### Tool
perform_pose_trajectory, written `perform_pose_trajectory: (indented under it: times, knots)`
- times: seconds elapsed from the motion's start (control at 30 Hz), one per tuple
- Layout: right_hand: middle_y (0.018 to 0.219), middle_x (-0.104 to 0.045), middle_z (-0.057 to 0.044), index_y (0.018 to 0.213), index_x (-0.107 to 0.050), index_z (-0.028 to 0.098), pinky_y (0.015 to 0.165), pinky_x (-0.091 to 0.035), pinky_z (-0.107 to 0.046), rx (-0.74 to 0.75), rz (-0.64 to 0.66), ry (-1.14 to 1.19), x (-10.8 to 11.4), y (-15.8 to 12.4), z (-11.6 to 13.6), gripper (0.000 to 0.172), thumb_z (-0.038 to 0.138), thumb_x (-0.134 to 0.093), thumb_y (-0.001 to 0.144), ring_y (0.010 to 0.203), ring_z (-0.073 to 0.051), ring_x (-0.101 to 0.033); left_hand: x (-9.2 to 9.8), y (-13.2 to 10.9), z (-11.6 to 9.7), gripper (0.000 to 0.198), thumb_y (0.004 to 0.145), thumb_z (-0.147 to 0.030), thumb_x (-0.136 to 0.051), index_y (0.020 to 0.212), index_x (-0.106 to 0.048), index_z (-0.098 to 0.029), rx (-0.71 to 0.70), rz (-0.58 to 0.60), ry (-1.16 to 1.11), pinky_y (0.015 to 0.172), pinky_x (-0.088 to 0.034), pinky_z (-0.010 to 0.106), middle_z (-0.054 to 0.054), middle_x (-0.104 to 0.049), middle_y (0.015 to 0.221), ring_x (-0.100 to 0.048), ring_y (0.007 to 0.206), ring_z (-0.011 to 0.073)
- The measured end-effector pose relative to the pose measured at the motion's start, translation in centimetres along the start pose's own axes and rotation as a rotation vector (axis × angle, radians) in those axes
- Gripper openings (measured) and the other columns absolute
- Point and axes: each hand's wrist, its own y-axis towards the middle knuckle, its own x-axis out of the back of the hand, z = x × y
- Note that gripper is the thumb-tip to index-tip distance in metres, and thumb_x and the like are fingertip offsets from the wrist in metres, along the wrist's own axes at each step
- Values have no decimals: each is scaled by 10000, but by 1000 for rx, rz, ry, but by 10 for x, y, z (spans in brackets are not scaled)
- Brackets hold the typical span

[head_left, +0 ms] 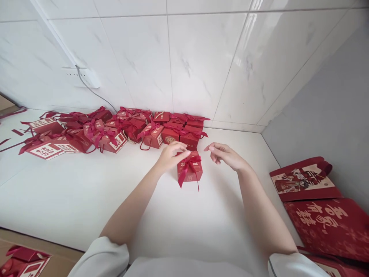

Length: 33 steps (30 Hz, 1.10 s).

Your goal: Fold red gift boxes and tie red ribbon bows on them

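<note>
A small red gift box (193,174) tied with a dark red ribbon bow (189,163) sits on the white counter in front of me. My left hand (173,157) curves over the box's upper left edge, thumb and fingers apart; I cannot tell whether the thumb tip touches the box. To the right of the box, my right hand (223,154) hovers with its index finger pointing left and the other fingers loosely bent, holding nothing. Just behind stand red boxes in rows, the nearest being a box (188,143) with a ribbon on top.
Many red ribboned boxes (112,140) crowd the counter (100,184) along the tiled wall (138,61). Red gift bags (325,227) lean at the right by a grey wall. A grey cable (92,90) runs from a socket. A cardboard carton (62,254) with red boxes is at lower left.
</note>
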Motion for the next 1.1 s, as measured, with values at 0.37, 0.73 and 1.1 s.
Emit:
perform_pose_trajectory:
  times: [0.37,0.73,1.1]
  knots:
    - [388,-384,104,808,-560,193,396,-150,-194,-112,241,144,-26,18,-10,323,494,-669,763,371,-52,-264,-17,-6,14,192,770,-384,-632,764,-583,-199,76,110,15,935,-429,375,42,-591,1020,-563,993,198]
    - [438,-496,73,751,-496,196,372,-183,-194,-134,279,187,-27,28,-10,336,505,-615,808,355,-52,-319,-13,-4,17,195,733,-387,-661,781,-632,-200,107,216,19,903,-449,382,37,-560,1010,-571,941,198]
    - [442,-376,94,707,-505,184,393,-195,-205,-99,247,145,-30,37,-9,354,501,-637,793,378,-47,-272,-6,-3,16,194,717,-375,-669,786,-641,-196,72,339,4,919,-445,378,59,-570,1134,-563,1050,235]
